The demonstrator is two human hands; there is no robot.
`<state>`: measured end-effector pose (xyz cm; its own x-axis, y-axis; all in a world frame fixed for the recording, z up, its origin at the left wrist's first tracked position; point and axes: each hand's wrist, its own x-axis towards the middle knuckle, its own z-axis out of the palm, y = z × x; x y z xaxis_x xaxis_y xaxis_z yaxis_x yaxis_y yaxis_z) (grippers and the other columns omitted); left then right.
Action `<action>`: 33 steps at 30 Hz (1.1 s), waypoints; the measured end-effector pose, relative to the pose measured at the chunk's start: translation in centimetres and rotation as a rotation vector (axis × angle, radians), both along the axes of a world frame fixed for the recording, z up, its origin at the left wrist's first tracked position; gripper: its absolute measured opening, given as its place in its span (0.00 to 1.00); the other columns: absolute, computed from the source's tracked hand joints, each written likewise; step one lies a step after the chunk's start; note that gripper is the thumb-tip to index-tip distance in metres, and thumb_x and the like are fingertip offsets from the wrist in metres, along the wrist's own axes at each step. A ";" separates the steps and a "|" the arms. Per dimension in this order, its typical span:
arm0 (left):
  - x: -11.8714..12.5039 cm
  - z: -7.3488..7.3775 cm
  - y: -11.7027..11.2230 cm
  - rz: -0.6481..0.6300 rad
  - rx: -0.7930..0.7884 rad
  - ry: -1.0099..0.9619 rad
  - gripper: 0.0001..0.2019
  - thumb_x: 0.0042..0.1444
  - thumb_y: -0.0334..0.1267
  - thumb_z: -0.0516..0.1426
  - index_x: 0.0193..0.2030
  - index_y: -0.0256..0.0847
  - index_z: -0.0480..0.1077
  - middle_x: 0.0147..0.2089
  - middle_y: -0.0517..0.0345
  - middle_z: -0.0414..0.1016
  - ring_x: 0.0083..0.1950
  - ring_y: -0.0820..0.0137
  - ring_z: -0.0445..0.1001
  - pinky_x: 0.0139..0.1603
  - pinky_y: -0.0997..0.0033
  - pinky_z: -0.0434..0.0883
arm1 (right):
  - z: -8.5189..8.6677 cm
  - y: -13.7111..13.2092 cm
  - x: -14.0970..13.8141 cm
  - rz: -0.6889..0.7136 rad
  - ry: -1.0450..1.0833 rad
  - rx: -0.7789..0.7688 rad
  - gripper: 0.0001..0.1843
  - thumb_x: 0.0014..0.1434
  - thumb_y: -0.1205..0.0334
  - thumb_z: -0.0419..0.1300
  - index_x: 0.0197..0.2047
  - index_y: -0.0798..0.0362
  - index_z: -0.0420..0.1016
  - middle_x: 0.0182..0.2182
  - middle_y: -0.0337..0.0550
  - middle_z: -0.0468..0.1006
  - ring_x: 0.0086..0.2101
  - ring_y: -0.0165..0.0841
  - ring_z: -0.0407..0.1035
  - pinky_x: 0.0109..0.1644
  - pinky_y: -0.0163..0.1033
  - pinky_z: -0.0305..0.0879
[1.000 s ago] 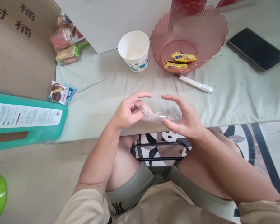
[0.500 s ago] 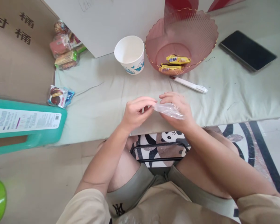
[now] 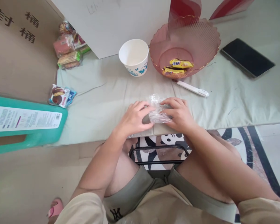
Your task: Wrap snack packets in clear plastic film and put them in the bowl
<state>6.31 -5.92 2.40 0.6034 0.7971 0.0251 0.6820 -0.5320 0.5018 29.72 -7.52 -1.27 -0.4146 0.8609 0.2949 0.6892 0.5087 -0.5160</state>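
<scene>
A crumpled clear plastic wrapper lies at the near edge of the pale green cloth. My left hand rests beside it with fingers curled, its fingertips touching the wrapper's left side. My right hand presses on the wrapper from the right, fingers bent over it. Both wrists sit on the table's front edge above my knees.
Behind stand a white paper cup and a pink ribbed bowl with two yellow snack packets. A white pen-like tool, a dark tablet, a chocolate snack pack, more snacks and a teal stool surround.
Both hands came down from mid-air onto the cloth. The wrapper, stretched between the fingers earlier, now lies bunched on the table under my fingertips.
</scene>
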 end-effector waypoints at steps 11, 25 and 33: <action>1.2 -0.4 0.5 0.411 -0.073 -0.078 0.22 0.54 0.32 0.63 0.57 0.40 0.71 0.52 0.48 0.79 0.55 0.57 0.75 0.60 0.54 0.70 | -0.1 0.9 -1.6 -0.303 0.009 -0.079 0.20 0.60 0.55 0.62 0.55 0.49 0.76 0.52 0.54 0.81 0.54 0.52 0.71 0.57 0.58 0.62; 2.2 -1.0 1.2 0.370 -0.575 -0.724 0.29 0.53 0.33 0.65 0.62 0.46 0.64 0.51 0.51 0.75 0.44 0.70 0.77 0.43 0.70 0.76 | 1.4 -0.2 -1.8 -0.108 0.522 -0.313 0.26 0.60 0.57 0.62 0.60 0.48 0.64 0.37 0.42 0.80 0.34 0.37 0.76 0.39 0.45 0.73; 1.4 0.0 2.3 0.325 -0.772 -1.006 0.16 0.46 0.38 0.70 0.41 0.40 0.72 0.39 0.59 0.76 0.38 0.74 0.73 0.45 0.71 0.72 | 2.2 -0.9 -2.4 -0.267 0.774 -0.478 0.14 0.57 0.51 0.67 0.34 0.48 0.67 0.24 0.34 0.70 0.22 0.29 0.63 0.24 0.35 0.61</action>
<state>7.75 -3.66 2.35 0.3669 0.9133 -0.1769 -0.1253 0.2369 0.9634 27.33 -8.44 0.94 -0.0238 0.9997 -0.0030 0.1313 0.0002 -0.9913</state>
